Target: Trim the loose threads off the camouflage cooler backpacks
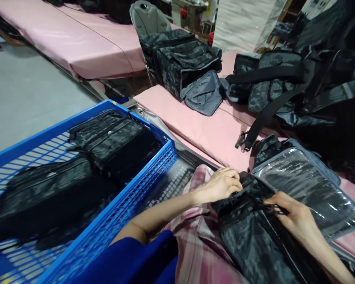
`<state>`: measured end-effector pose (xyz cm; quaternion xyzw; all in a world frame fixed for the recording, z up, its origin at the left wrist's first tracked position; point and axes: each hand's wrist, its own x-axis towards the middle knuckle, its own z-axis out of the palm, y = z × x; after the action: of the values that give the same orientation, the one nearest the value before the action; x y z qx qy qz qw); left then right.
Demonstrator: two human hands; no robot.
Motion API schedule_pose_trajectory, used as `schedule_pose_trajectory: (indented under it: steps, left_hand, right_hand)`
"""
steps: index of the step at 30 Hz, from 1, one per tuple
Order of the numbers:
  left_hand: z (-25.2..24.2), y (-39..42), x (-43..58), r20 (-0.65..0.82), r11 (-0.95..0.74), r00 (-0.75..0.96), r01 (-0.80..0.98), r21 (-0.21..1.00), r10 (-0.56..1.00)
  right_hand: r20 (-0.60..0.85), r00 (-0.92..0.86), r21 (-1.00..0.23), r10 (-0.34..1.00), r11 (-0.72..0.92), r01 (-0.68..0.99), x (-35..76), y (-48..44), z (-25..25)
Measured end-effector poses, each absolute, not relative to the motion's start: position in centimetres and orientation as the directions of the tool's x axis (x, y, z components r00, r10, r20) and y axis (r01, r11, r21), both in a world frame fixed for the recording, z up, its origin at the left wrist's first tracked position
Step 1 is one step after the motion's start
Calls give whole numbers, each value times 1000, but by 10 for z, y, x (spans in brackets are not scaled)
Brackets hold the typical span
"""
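A dark camouflage bag (254, 240) lies across my lap at the table's near edge, its lid with a clear plastic panel (307, 185) folded open to the right. My left hand (221, 184) is closed on the bag's upper left corner. My right hand (292, 215) pinches the bag's dark top edge near the middle, fingers pressed together. My pink plaid clothing (195, 236) shows under the bag.
A blue plastic crate (136, 193) at my left holds a few dark camouflage bags (106, 142). More bags sit on the pink-covered table (207, 130): an open one (186, 63) at the back, a pile with black straps (298, 83) at right. A grey chair (146, 17) stands behind.
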<state>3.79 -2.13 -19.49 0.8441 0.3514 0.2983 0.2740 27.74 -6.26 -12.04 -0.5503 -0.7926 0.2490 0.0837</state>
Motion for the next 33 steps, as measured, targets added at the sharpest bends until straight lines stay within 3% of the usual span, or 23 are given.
schedule_pose_trajectory:
  steps: [8, 13, 17, 20, 23, 25, 28, 33]
  left_hand:
    - [-206, -39, 59, 338, -607, 541, 457, 650, 770]
    - [-218, -37, 74, 348, -551, 472, 410, 727, 810]
    - [-234, -52, 82, 355, -439, 272, 387, 811, 894]
    - [-242, -56, 82, 362, -415, 211, 332, 847, 908]
    - [-245, -53, 77, 368, -435, 274, 248, 866, 889]
    - [-248, -49, 75, 364, -429, 284, 220, 876, 887]
    - [-251, -45, 74, 370, -424, 254, 209, 881, 894]
    - [-251, -45, 75, 367, -418, 243, 215, 882, 898]
  right_hand:
    - [-256, -365, -508, 895, 197, 839, 278, -53, -119]
    - [-287, -402, -520, 869, 212, 828, 286, -41, -115]
    - [-183, -347, -307, 920, 282, 909, 294, -29, -111]
    - [-139, -475, -258, 869, 431, 864, 276, -26, -107]
    - [-284, -679, -313, 677, 604, 733, 244, -25, -104]
    - [-404, -707, -264, 580, 667, 697, 228, -21, -104]
    - [-465, -602, -57, 649, 657, 752, 228, -7, -103]
    - [-447, -393, 156, 804, 503, 850, 254, 13, -106]
